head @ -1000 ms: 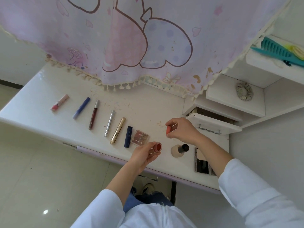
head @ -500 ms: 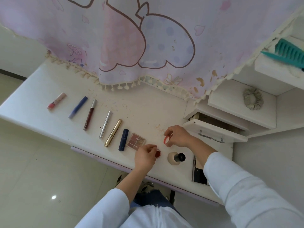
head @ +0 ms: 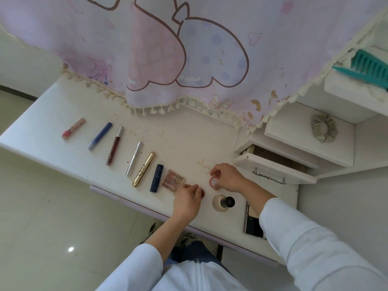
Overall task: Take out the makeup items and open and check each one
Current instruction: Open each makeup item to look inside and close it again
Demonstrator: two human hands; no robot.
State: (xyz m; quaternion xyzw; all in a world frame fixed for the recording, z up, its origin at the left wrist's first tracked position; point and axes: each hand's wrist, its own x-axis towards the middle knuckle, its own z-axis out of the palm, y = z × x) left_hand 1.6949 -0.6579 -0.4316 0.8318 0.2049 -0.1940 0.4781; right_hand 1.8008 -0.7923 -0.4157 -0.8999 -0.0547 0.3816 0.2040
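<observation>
We see left hand (head: 186, 199) pinching small red pot (head: 202, 193) on desk (head: 178, 143), lower centre of frame. Right hand (head: 227, 177) grips pot's lid (head: 213, 182) just beside. Eyeshadow palette (head: 173, 179) left of pot.

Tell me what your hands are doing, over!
Left hand holds open red pot on desk. Right hand pinches its lid. Foundation bottle close beside, nothing blocking.
</observation>
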